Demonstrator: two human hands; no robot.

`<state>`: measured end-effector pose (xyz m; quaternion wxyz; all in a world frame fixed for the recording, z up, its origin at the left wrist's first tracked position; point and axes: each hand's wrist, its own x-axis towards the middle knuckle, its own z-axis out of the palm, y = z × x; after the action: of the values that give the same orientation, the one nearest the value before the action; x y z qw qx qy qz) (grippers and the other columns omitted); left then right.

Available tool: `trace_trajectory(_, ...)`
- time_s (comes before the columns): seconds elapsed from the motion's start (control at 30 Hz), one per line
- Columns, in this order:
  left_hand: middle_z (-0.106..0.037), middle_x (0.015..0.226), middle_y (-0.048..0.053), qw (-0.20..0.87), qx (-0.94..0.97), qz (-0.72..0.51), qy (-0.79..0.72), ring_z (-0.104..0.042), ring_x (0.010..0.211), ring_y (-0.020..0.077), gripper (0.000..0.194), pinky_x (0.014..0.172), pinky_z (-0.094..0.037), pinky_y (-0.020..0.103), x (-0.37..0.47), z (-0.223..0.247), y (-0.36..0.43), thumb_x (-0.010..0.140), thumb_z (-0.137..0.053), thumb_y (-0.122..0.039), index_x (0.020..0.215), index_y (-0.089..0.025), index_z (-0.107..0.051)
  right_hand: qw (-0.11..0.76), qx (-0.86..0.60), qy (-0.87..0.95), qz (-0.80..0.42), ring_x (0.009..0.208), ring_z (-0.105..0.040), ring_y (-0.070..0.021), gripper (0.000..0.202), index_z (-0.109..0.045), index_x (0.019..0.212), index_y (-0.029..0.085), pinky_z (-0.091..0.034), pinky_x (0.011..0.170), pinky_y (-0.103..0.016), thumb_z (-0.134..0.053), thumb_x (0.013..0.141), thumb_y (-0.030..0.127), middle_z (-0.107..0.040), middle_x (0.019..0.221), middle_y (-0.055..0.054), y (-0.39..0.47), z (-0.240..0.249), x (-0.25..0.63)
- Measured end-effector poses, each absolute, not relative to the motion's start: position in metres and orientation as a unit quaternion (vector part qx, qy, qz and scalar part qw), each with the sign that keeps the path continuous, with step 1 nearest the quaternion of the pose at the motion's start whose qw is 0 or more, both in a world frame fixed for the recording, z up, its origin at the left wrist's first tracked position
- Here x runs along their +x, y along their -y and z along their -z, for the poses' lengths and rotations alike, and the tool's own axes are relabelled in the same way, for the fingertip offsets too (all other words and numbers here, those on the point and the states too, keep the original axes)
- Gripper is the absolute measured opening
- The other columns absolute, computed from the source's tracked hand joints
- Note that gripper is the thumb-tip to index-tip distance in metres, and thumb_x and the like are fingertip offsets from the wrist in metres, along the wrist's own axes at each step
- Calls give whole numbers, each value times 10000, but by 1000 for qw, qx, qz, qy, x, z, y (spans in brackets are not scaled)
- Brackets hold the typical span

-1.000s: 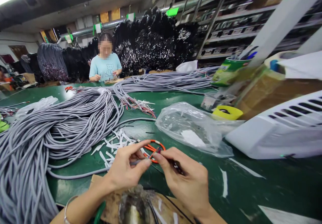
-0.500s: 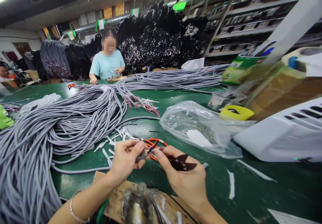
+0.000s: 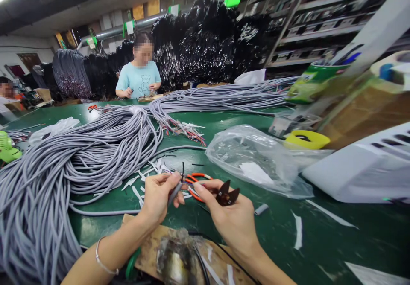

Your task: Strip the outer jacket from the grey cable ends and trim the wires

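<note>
Lying leftmost: gray cable bundle on counter. Left hand, nearer: thumb and fingers closed on gray cable end, long axis slanting up-right. Next: thin wires, running rightward. Right hand: gripping dark cutter, blades parted; fingertip hold on wires unclear.

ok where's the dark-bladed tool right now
In the head view, the dark-bladed tool is in the right hand, below and right of the picture's centre, with the clear plastic bag beyond it and a short grey piece to its right.
</note>
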<state>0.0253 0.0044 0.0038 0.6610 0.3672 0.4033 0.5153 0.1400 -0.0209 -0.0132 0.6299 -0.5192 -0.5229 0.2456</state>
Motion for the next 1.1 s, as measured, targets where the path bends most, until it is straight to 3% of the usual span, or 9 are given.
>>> trace_trajectory(0.1, -559, 439, -4, 645, 395, -508, -412, -394, 267, 35, 459, 265, -252, 151, 23, -3, -8, 479, -719, -524, 549, -100, -556, 577, -537, 556, -264, 472, -524, -131, 252, -604, 612, 165, -435, 459, -235, -541, 693, 395, -610, 555, -29, 16, 12, 149)
trace_trajectory(0.23, -584, 480, -7, 596, 469, -505, -413, -505, 387, 53, 343, 411, -419, 154, 17, 0, -17, 528, -740, -386, 641, -86, -618, 360, -547, 699, -287, 493, -536, -151, 295, -640, 745, 165, -425, 482, -251, -491, 737, 419, -616, 574, -24, 10, 12, 173)
trace_trajectory(0.3, -623, 548, 8, 581, 477, -499, -431, -564, 471, 83, 339, 506, -477, 186, 16, 4, -20, 502, -762, -288, 742, -78, -648, 268, -530, 758, -271, 614, -589, -179, 279, -653, 844, 174, -453, 578, -269, -475, 770, 376, -664, 702, -47, 6, 15, 181)
trace_trajectory(0.4, -660, 635, 53, 551, 514, -465, -464, -603, 529, 133, 316, 561, -507, 249, 16, 10, -21, 547, -724, -242, 800, -65, -659, 213, -582, 769, -157, 856, -587, -217, 278, -633, 971, 162, -431, 758, -313, -424, 818, 260, -660, 931, -98, -5, 24, 183)
trace_trajectory(0.5, -666, 666, 71, 486, 591, -429, -480, -606, 537, 149, 223, 545, -495, 260, 16, 13, -17, 664, -625, -251, 801, -79, -664, 160, -634, 751, -94, 872, -575, -235, 272, -625, 974, 112, -409, 751, -313, -446, 774, 154, -647, 919, -138, -19, 34, 177)
trace_trajectory(0.67, -656, 727, 62, 296, 716, -441, -452, -565, 616, 139, 194, 573, -428, 231, 10, 7, -12, 775, -499, -211, 806, -123, -668, 104, -630, 758, -130, 604, -585, -173, 163, -637, 777, 155, -375, 524, -229, -580, 625, 167, -640, 688, -52, -30, 30, 175)
trace_trajectory(0.8, -622, 693, 52, 235, 744, -445, -440, -537, 625, 133, 226, 595, -394, 222, 6, 1, -11, 818, -441, -206, 828, -117, -648, 80, -630, 762, -128, 627, -596, -176, 290, -621, 802, 150, -358, 506, -214, -612, 523, 72, -651, 739, -60, -23, 26, 178)
trace_trajectory(0.97, -599, 633, 40, 218, 750, -452, -431, -514, 564, 121, 251, 552, -369, 213, 4, 1, -10, 838, -393, -200, 835, -107, -626, 80, -677, 726, -86, 671, -623, -269, 154, -625, 746, 137, -360, 511, -281, -505, 661, 93, -650, 714, -127, -16, 29, 186)
trace_trajectory(1.1, -613, 643, 40, 215, 760, -459, -407, -503, 535, 114, 247, 530, -363, 211, 2, 1, -9, 836, -393, -191, 820, -122, -629, 139, -700, 700, -35, 838, -614, -273, 277, -595, 949, 126, -418, 655, -328, -392, 765, 89, -632, 963, -158, -18, 27, 195)
